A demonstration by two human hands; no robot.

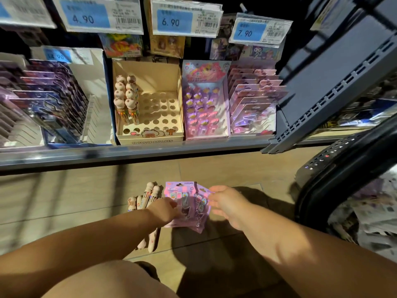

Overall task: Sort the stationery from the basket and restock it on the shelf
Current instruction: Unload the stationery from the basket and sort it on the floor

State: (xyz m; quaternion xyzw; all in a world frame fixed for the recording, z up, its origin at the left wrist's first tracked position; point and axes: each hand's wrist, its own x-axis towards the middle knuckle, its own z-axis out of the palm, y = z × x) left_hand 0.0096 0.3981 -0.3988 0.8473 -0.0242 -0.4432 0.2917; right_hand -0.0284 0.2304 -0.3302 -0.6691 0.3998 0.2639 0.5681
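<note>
**Left hand and right hand gather packs off the floor**

Left hand's fingers lie on a purple carded stationery pack on the tan tiled floor; gripping or only pressing, I cannot tell. Right hand pinches the edge of a second purple pack overlapping it. This looks like pickup for restocking. Next, both need lifting and slotting upright into the pink stepped rack on the shelf.

pen box on shelf | packets on floor, right of pens | basket far right
</note>
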